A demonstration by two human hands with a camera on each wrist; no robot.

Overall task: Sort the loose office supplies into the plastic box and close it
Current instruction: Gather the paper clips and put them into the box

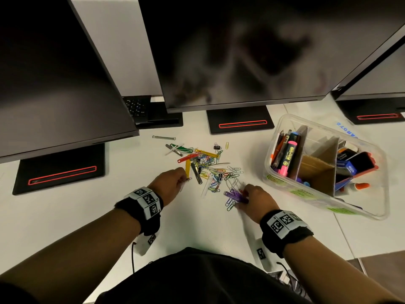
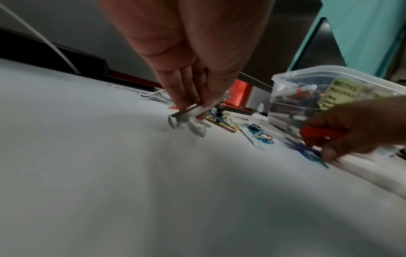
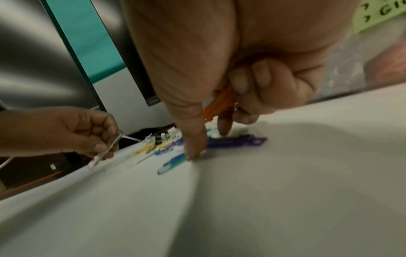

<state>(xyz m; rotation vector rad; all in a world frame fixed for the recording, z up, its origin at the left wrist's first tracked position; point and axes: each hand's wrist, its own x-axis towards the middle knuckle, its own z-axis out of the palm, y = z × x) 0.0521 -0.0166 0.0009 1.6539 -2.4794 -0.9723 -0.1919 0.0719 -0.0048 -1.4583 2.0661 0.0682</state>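
A heap of coloured paper clips and plastic fastener strips [image 1: 208, 167] lies on the white desk. My left hand [image 1: 173, 178] pinches a few silver and white fastener strips [image 2: 189, 114] at the heap's left edge, also seen as strips [image 3: 105, 151] from the right wrist. My right hand [image 1: 252, 198] curls around a red strip [image 2: 318, 133], the same red strip [image 3: 219, 104], while its thumb and forefinger press on purple strips [image 3: 237, 141] and clips [image 1: 235, 196]. The open clear plastic box [image 1: 359, 207] stands at right, divided by cardboard, with markers and pens [image 1: 285, 154] inside.
Three dark monitors on black stands with red lines [image 1: 242, 123] line the back of the desk. A lone metal fastener [image 1: 164, 137] lies behind the heap. A glue stick [image 1: 359, 186] and small boxes [image 1: 350, 163] sit in the plastic box.
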